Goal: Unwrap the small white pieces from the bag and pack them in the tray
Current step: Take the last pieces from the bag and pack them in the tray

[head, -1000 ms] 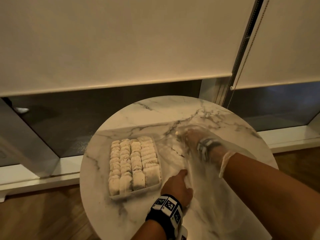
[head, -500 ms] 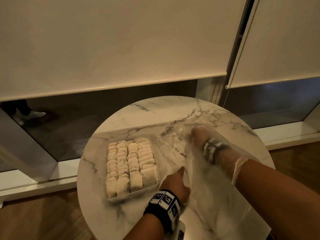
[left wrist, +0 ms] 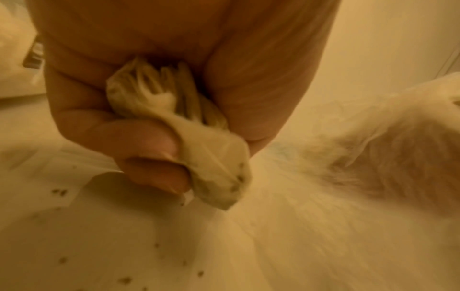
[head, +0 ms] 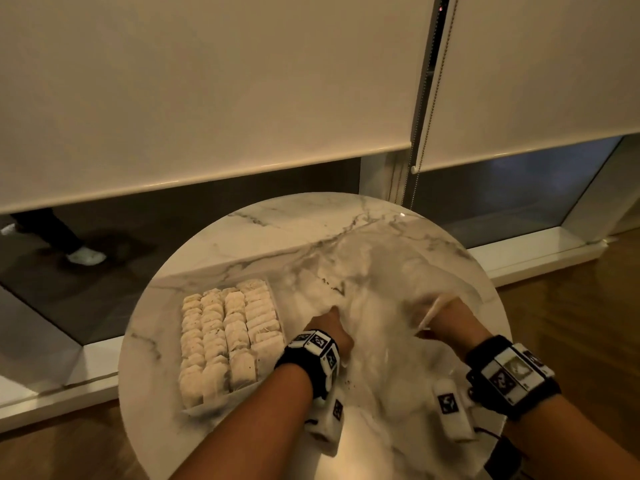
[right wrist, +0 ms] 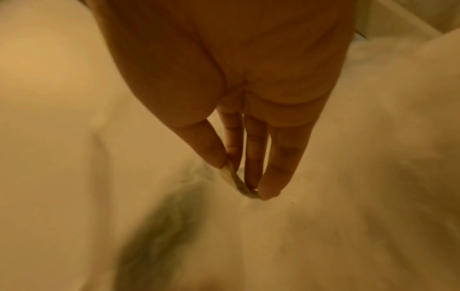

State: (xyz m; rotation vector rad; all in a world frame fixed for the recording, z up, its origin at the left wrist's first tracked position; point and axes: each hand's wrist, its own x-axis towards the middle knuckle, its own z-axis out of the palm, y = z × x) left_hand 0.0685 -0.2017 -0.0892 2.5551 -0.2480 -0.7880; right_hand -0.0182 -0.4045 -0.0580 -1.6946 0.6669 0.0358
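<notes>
Marble-patterned and round, the table point(head: 242, 233) carries the tray point(head: 277, 299) at the left, packed with rows of small white pieces point(head: 221, 341). Just to its right the clear bag point(head: 381, 271) is spread out. A bunched fold of it is clenched in the left hand point(head: 329, 332), and its edge is pinched by the right hand point(head: 450, 320) — thumb against fingertips. A sharp pull could tear the thin film, or the tray could be knocked by the left wrist — pieces spilled.
</notes>
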